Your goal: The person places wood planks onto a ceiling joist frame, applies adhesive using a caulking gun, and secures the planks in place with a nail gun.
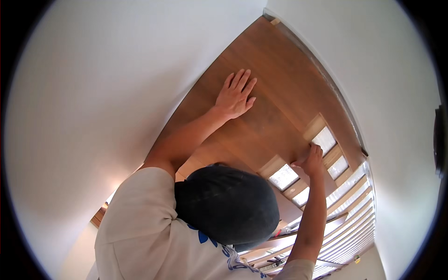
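Observation:
Brown wooden floorboards (261,60) cover the floor ahead of me, between two white walls. My left hand (235,95) lies flat on them near the left wall, fingers spread and nothing held. Further right, my right hand (310,161) is closed around a floorboard (328,184) close to its end, thumb at one side and fingers at the other. Some of that board is hidden under the hand and forearm. Beside it on either side, gaps show pale wooden battens (333,155) over shiny silvery sheeting (283,177).
Rows of bare battens (359,205) over silvery sheeting run toward the lower right. A loose board (333,226) lies across them. The left wall (116,70) and right wall (396,93) border the boards. A dark, cloth-covered rounded shape (228,203) blocks the lower middle.

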Tool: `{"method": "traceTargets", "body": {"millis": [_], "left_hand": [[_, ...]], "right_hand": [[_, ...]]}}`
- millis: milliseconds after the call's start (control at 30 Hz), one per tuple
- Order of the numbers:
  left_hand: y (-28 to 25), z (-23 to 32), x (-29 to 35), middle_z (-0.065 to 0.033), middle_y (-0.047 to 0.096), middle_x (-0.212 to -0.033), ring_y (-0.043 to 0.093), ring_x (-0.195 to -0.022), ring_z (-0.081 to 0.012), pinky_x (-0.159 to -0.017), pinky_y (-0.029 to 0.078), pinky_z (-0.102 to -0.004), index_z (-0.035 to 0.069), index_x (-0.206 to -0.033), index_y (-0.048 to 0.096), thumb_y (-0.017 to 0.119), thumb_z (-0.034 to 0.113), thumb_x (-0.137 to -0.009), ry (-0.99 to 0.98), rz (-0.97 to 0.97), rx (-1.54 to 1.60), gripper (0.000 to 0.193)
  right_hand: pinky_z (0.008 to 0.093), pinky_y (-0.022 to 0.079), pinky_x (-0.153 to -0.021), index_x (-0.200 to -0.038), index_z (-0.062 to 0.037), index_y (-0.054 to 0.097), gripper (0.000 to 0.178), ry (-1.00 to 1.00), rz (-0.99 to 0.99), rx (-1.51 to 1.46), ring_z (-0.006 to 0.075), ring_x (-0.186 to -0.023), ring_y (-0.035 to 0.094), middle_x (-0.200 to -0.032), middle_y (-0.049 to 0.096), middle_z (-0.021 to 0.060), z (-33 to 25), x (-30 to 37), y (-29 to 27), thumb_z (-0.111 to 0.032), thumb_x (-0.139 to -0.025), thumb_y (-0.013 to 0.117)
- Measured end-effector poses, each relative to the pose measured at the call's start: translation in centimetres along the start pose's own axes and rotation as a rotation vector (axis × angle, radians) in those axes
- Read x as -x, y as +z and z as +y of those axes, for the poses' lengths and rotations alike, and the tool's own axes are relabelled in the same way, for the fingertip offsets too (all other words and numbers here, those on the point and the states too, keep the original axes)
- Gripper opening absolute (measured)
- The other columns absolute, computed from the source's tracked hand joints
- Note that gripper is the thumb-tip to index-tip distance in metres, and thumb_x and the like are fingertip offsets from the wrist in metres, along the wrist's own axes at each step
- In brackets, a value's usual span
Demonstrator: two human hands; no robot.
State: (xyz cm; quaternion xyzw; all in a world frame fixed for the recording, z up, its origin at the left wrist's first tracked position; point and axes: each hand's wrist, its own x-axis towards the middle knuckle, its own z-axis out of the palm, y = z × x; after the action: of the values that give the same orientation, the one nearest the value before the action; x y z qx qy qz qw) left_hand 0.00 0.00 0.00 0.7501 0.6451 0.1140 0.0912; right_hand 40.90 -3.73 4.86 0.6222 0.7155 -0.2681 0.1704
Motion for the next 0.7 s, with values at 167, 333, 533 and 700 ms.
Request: {"method": "traceTargets", "body": {"millis": [167, 333, 533, 700], "left_hand": [[-0.2, 0.2, -0.1, -0.0163, 0.037, -0.160, 0.034, -0.148, -0.0340, -0.120, 0.028, -0.0504, 0.010, -0.147, 0.050, 0.065, 0.038, -0.093, 0.031, 0.084, 0.007, 0.062], [-0.4, -0.2, 0.9, -0.0165, 0.038, -0.159, 0.034, -0.148, -0.0336, -0.120, 0.028, -0.0506, 0.010, -0.146, 0.052, 0.063, 0.037, -0.094, 0.019, 0.054, 0.026, 0.059], [0.2, 0.2, -0.2, -0.0154, 0.040, -0.159, 0.035, -0.148, -0.0336, -0.119, 0.029, -0.0514, 0.010, -0.146, 0.052, 0.060, 0.037, -0.095, 0.037, 0.051, -0.019, 0.058], [0.0, 0.3, 0.0, -0.0158, 0.042, -0.157, 0.039, -0.145, -0.0340, -0.118, 0.031, -0.0519, 0.011, -0.146, 0.051, 0.061, 0.035, -0.095, 0.054, 0.103, -0.055, 0.058]], "right_hand": [[0.0475, 0.044, -0.107, -0.137, 0.0004, 0.049, 0.113, -0.004, -0.094, 0.082, 0.0399, -0.125, 0.049, -0.132, 0.054, 0.0190, 0.8, -1.9, -0.5, -0.039, -0.044, 0.101], [0.0464, 0.044, -0.107, -0.131, 0.0021, 0.055, 0.108, -0.039, -0.096, 0.014, 0.0407, -0.125, 0.050, -0.130, 0.056, 0.0202, 0.1, -1.2, -0.7, -0.038, -0.042, 0.101], [0.0463, 0.045, -0.107, -0.129, 0.0042, 0.056, 0.107, -0.028, -0.067, 0.027, 0.0411, -0.124, 0.052, -0.128, 0.057, 0.0223, 0.6, -1.7, -0.4, -0.040, -0.042, 0.101], [0.0465, 0.046, -0.107, -0.129, 0.0046, 0.056, 0.104, -0.018, -0.199, -0.018, 0.0422, -0.125, 0.052, -0.128, 0.057, 0.0232, 1.2, -2.3, -0.9, -0.041, -0.046, 0.100]]}}
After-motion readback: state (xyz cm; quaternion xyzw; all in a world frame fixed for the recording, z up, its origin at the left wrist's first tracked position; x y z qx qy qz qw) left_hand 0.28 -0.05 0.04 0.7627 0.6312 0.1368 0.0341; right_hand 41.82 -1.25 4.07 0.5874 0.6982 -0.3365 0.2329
